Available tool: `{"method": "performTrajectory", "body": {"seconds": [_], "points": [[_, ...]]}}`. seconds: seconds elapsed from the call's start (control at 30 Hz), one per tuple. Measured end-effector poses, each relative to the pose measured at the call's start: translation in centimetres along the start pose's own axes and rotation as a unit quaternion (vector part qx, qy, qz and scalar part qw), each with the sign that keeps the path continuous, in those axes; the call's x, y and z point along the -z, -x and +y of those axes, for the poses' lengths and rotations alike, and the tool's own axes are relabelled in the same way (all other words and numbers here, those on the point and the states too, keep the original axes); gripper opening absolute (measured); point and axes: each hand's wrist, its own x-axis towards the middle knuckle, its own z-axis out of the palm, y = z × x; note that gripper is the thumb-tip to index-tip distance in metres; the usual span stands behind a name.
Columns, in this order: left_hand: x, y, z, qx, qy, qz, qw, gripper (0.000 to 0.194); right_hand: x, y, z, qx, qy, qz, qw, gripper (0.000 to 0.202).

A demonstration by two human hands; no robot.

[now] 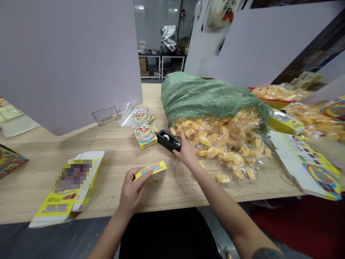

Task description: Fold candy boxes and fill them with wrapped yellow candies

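The left hand (133, 192) grasps a small yellow box (152, 172) on the counter (113, 151), fingers (142, 177) curled over its near edge and thumb beneath. The box lies just nearer than the black tape dispenser (168, 140) (the landmark here). The right hand (185, 153) rests on the dispenser's near end, fingers pressed to it. Beyond the dispenser, a green sack (205, 95) spills wrapped yellow snacks (223, 140); left of it stands a colourful closed box (145, 135).

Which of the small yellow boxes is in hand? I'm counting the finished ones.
The box nearest the table edge, gripped by the left hand. The other two boxes lie untouched farther back.
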Motion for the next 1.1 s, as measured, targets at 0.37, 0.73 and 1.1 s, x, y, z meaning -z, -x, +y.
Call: {"method": "performTrajectory", "body": {"seconds": [0.37, 0.73, 1.1], "points": [[-0.3, 0.0, 0.0, 0.018, 0.008, -0.001, 1.000, 0.041, 2.9, 5.5, 1.0, -0.027, 0.045, -0.063, 0.997, 0.034], [-0.1, 0.2, 0.6, 0.004, 0.015, 0.004, 1.000, 0.043, 5.7, 6.7, 0.6, 0.103, 0.075, 0.014, 0.992, 0.019], [0.0, -0.3, 0.6, 0.003, 0.003, 0.004, 1.000, 0.042, 7.2, 10.3, 7.9, 0.013, 0.127, 0.071, 0.989, 0.033]]}}
